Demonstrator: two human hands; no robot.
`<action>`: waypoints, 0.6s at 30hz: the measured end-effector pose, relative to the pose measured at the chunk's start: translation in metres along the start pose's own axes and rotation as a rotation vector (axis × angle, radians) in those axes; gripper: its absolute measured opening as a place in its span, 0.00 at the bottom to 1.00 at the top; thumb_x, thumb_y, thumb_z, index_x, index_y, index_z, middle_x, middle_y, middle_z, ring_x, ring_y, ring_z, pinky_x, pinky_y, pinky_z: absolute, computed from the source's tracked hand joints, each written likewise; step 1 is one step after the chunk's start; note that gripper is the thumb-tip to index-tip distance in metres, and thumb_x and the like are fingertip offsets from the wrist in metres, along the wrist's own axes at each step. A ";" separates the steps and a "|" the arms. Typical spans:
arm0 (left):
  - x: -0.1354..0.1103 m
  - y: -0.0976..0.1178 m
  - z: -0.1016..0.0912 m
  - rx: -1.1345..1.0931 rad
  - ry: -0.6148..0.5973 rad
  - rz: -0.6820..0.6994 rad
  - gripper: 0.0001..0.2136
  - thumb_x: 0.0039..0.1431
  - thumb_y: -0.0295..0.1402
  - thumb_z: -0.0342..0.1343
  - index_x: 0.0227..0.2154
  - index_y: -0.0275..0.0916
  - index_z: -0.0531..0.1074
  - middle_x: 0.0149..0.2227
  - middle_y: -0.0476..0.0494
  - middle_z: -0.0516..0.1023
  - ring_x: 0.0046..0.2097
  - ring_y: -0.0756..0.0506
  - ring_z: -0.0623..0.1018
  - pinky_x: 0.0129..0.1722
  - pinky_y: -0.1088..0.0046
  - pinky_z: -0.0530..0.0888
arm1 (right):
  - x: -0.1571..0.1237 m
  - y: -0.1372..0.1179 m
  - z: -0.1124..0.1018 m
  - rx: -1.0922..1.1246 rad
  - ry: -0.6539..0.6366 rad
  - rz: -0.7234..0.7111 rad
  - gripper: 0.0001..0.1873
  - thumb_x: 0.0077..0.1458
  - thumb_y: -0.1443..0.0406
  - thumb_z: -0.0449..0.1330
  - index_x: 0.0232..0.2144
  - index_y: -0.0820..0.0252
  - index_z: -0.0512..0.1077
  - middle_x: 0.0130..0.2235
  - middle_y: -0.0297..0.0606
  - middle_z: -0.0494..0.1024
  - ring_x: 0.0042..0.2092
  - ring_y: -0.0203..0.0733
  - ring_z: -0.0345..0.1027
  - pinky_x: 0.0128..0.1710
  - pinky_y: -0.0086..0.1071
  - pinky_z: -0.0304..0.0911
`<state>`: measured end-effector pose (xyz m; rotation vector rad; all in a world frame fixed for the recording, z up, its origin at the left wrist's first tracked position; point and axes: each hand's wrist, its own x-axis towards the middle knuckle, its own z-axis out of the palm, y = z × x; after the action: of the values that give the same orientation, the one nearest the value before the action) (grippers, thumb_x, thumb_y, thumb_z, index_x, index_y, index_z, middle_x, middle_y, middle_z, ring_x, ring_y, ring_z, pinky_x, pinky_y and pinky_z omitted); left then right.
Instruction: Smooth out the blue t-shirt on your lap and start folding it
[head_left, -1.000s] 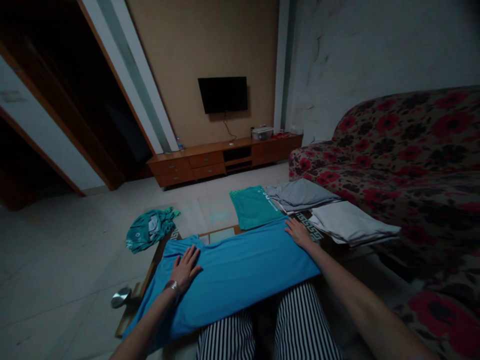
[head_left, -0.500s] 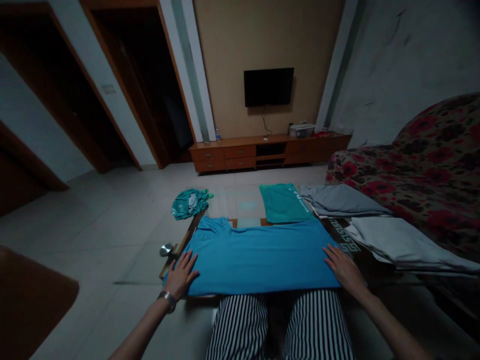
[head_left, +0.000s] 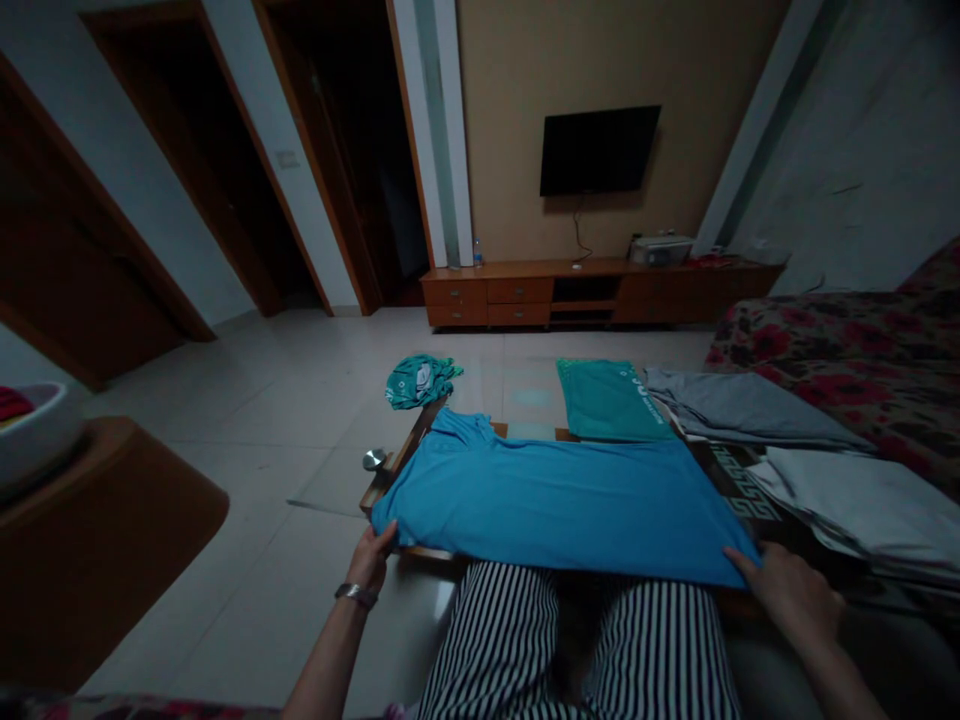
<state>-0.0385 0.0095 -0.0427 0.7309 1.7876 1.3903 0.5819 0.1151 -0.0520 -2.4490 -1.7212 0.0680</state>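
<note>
Gripping blue shirt [head_left: 562, 505], 2 hands [head_left: 369, 560] [head_left: 799, 595]

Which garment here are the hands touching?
The blue garment: the left hand and right hand hold its near corners. The flat teal garment, teal heap, grey pile and white pile lie untouched.

A home living room: television [head_left: 600, 150], floral sofa [head_left: 802, 345].

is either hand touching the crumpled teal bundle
No, the left hand and right hand both hold the blue shirt, apart from the teal bundle.
</note>
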 end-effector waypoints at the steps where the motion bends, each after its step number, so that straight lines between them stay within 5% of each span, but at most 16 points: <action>1: 0.000 0.004 0.001 -0.037 -0.050 -0.025 0.26 0.47 0.47 0.57 0.46 0.35 0.68 0.48 0.34 0.75 0.46 0.41 0.77 0.43 0.65 0.74 | 0.004 0.000 -0.001 0.016 -0.047 0.030 0.34 0.52 0.45 0.43 0.41 0.67 0.72 0.35 0.62 0.75 0.38 0.63 0.71 0.31 0.51 0.63; 6: -0.002 0.013 -0.014 -0.136 -0.085 -0.155 0.20 0.42 0.42 0.62 0.36 0.35 0.71 0.37 0.38 0.78 0.35 0.43 0.78 0.37 0.65 0.75 | 0.018 0.008 -0.007 0.089 -0.184 0.047 0.25 0.50 0.46 0.49 0.34 0.59 0.73 0.33 0.54 0.77 0.34 0.57 0.74 0.27 0.44 0.65; 11: 0.004 0.017 -0.037 0.190 0.152 -0.054 0.21 0.38 0.46 0.61 0.32 0.35 0.70 0.28 0.43 0.75 0.30 0.44 0.76 0.32 0.65 0.74 | 0.025 -0.021 -0.019 -0.103 0.018 -0.093 0.20 0.51 0.54 0.51 0.40 0.59 0.72 0.39 0.53 0.76 0.41 0.59 0.71 0.34 0.47 0.65; 14: 0.018 0.029 -0.036 0.508 0.345 0.270 0.18 0.46 0.47 0.53 0.33 0.37 0.70 0.33 0.40 0.74 0.36 0.41 0.75 0.38 0.63 0.73 | 0.036 -0.088 -0.026 -0.044 0.073 -0.320 0.23 0.52 0.56 0.51 0.47 0.61 0.70 0.44 0.52 0.74 0.46 0.56 0.69 0.40 0.45 0.65; 18: 0.063 0.060 -0.006 0.729 0.218 0.541 0.15 0.52 0.42 0.48 0.36 0.38 0.70 0.40 0.38 0.74 0.44 0.39 0.73 0.46 0.63 0.70 | 0.045 -0.226 -0.033 0.207 -0.074 -0.668 0.20 0.53 0.59 0.54 0.47 0.60 0.70 0.47 0.47 0.74 0.49 0.50 0.67 0.48 0.38 0.61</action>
<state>-0.0795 0.0714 0.0032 1.5852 2.4185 1.1381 0.3903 0.2294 0.0156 -1.6487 -2.3288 0.2451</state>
